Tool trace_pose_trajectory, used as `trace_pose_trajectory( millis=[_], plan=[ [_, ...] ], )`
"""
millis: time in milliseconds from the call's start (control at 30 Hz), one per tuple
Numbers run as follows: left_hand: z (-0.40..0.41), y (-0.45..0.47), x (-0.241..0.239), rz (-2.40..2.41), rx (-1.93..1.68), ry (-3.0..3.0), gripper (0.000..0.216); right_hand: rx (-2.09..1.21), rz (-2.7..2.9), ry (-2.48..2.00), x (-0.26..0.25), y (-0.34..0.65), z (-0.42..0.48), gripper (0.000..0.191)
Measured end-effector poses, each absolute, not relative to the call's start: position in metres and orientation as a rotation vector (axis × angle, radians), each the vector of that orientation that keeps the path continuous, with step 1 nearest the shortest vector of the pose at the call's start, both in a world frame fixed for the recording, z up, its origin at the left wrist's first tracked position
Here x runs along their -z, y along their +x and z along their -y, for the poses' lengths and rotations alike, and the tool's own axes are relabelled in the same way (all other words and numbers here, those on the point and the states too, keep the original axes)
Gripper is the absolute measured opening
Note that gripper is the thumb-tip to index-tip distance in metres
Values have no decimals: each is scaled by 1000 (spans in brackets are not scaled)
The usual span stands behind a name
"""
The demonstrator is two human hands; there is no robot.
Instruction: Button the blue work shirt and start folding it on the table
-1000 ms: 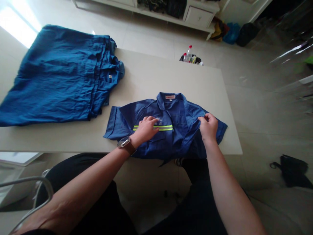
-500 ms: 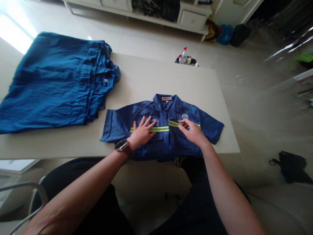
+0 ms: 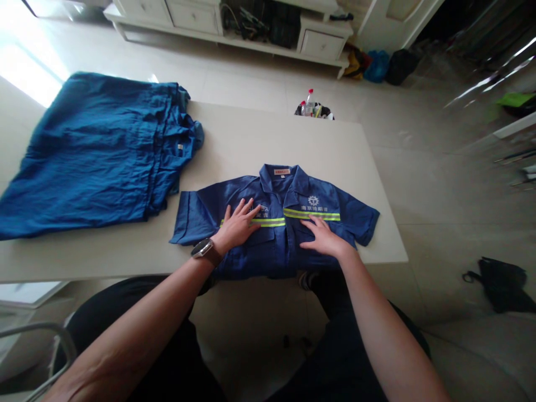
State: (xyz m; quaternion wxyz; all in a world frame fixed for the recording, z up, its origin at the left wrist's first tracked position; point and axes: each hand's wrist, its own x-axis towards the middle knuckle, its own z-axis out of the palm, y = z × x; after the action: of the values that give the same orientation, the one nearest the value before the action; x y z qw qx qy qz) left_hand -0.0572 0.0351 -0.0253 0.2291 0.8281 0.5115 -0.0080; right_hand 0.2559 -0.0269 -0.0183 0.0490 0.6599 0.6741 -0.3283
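A dark blue short-sleeved work shirt [image 3: 288, 245] lies front up near the table's front edge, its collar pointing away from me. It has a yellow-green reflective stripe across the chest and white printing above it. My left hand [image 3: 238, 226] rests flat on the chest at the left, fingers spread over the stripe and print. On the other side, my right hand [image 3: 321, 237] lies on the shirt just below the stripe with its fingers apart, holding nothing. The shirt's lower part goes out of sight at the table edge.
A pile of blue garments [image 3: 100, 151] covers the left part of the white table [image 3: 276, 134]. Bottles with red caps [image 3: 310, 103] stick up from a bag behind the table. A white cabinet [image 3: 195, 19] stands further back. A black bag [image 3: 505, 282] lies at right.
My right hand has opened from a pinch near the stripe and moved slightly down, uncovering the print. My left hand stays flat on the shirt. The view has shifted slightly.
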Motion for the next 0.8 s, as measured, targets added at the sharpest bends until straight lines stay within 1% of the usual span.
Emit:
trace_pose_trajectory(
  millis=[100, 167, 233, 300, 367, 400, 500, 567, 667, 800],
  plan=[
    [-55, -75, 12, -1640, -140, 2210, 57, 1024, -2029, 1999, 19, 257, 27, 89],
    [-71, -99, 4, -1860, -220, 2149, 61, 1025, -2015, 2004, 20, 257, 27, 91],
    [-86, -129, 0, -2051, -189, 2057, 69, 1021, -2010, 2007, 21, 257, 27, 92],
    [-95, -156, 3, -2123, -75, 1971, 71, 1014, -2018, 1993, 20, 256, 27, 94],
    [-98, -174, 11, -2075, 21, 1933, 63, 1006, -2019, 1967, 17, 255, 27, 96],
    [-97, -178, 16, -2036, 31, 1944, 55, 1001, -2007, 1957, 14, 254, 26, 96],
    [-95, -180, 23, -1929, -74, 2075, 31, 996, -1901, 1951, 5, 250, 27, 96],
    [-95, -176, 17, -1854, -121, 2126, 20, 989, -1819, 1944, 2, 247, 29, 97],
    [-97, -173, -8, -1813, -138, 2127, 21, 935, -1794, 1934, 9, 244, 35, 94],
    [-108, -178, -45, -2020, -290, 2194, 24, 742, -1854, 2030, 34, 237, 35, 88]
  ],
)
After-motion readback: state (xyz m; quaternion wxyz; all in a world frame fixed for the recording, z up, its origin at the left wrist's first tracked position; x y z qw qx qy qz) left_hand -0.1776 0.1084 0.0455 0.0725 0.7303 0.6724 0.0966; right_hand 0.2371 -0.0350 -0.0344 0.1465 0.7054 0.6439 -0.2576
